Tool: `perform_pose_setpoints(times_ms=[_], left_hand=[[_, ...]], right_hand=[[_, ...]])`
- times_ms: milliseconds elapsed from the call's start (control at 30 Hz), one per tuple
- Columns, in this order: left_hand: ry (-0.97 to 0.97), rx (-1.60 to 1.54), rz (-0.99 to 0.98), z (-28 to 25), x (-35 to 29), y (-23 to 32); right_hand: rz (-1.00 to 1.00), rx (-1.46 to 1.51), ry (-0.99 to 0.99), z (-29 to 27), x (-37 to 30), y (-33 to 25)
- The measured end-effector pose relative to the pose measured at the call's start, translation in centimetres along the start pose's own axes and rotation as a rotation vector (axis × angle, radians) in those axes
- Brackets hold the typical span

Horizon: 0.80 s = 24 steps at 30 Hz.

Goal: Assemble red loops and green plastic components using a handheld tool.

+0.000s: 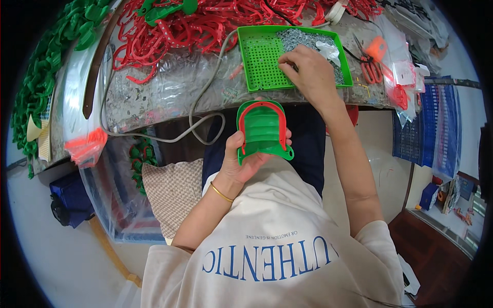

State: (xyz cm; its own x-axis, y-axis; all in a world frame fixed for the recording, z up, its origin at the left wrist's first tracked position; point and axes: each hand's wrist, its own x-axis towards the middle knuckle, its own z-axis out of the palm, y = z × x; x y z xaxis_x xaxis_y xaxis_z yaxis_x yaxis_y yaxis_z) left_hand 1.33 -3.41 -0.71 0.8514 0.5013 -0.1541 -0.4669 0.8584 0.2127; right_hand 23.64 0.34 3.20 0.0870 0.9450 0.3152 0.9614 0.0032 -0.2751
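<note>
Visibly stained worktable [141,100], green tray [261,64] on top, pale floor [367,154]

This looks like a small assembly workshop: a stained grey worktable [141,105] holds tangled red plastic strips [174,32], a green rectangular plastic tray [263,61] of small silvery metal pieces [297,39] and red-handled metal scissors [371,71], with heaped green plastic parts [41,77] leftward.

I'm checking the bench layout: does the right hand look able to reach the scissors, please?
Probably yes: the right hand is over the green tray, and the red-handled scissors lie right of it, with little besides its rim apparently between.
</note>
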Motion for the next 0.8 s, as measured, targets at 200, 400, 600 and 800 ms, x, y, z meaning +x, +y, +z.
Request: perform_pose_setpoints(times_ms=[200, 400, 600, 800], left_hand=[[0.004, -0.044, -0.015, -0.5, 0.3, -0.3], [0.015, -0.055, -0.024, -0.7, 0.2, -0.1], [0.002, -0.004, -0.011, -0.8, 0.1, 0.3], [0.021, -0.020, -0.002, -0.8, 0.4, 0.6]], right_hand=[[-0.025, -0.054, -0.059, 0.8, 1.0, 0.1], [-0.029, -0.078, -0.109, 0.6, 1.3, -0.1], [-0.033, 0.166, -0.185, 0.1, 1.7, -1.0], [0.132, 0.490, 0.683, -1.4, 4.7, 0.5]])
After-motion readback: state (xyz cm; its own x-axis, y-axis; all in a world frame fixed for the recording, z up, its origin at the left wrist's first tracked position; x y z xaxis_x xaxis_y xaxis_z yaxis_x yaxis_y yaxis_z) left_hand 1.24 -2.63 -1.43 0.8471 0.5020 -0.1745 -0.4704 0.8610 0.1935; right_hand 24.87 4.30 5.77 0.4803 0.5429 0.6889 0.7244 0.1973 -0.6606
